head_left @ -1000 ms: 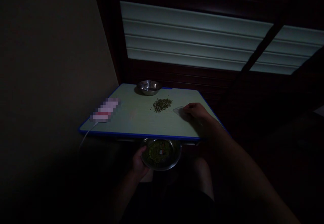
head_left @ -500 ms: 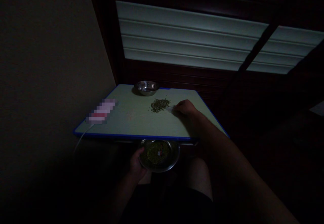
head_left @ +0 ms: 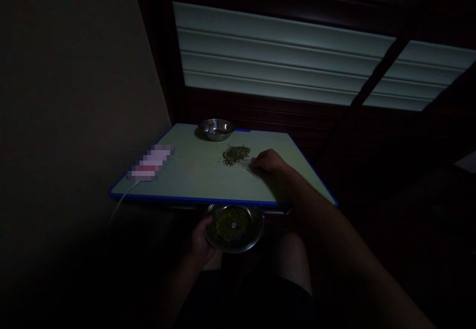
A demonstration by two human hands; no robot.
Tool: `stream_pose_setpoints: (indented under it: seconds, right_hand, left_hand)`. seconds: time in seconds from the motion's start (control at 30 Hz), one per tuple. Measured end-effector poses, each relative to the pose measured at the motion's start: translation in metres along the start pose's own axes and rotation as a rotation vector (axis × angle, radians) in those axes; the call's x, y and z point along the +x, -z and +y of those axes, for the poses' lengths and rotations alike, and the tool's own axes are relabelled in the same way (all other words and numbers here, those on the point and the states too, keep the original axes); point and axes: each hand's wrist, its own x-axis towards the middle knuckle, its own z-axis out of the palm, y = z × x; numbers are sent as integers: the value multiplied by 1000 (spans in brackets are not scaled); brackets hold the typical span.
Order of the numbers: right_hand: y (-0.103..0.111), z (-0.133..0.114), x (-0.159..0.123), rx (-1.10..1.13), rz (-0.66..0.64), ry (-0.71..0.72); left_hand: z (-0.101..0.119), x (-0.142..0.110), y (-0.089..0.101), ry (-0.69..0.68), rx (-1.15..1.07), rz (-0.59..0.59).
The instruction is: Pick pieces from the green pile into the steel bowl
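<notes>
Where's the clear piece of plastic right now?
In the head view, the clear plastic piece is right of the tabletop's middle, at the right hand's fingertips, just to the near right of the pile of small grains.

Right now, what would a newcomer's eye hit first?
Probably the pale slatted panels, standing out from the dark beyond the table. Next, the heap of small bits on the tabletop, with the right hand holding a thin, clear piece beside it. Below the near edge, the left hand grips a metal bowl with greenish contents.
</notes>
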Motion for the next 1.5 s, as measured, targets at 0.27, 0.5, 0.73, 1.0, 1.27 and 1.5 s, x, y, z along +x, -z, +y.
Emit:
stream_pose_setpoints:
  seconds: [0.27,0.5,0.73,1.0,1.27,1.5]
  right_hand:
    - [-5,2,4,-66,17,49]
    - [-11,-5,2,-64,-26,87]
    - [-15,-12,-5,-51,-42,91]
    - [-18,-19,-12,-104,-76,104]
    - [-30,-29,-12,-152,-105,128]
    - [-37,-49,-20,-272,-92,160]
  left_hand:
    - [-1,3,3,14,15,-9]
    - [-1,3,2,5,-10,10]
    - [0,-1,-1,-13,-1,6]
    - [0,-1,-1,-1,14,11]
    - [-2,3,4,-6,-7,1]
    - [0,-1,0,3,-15,14]
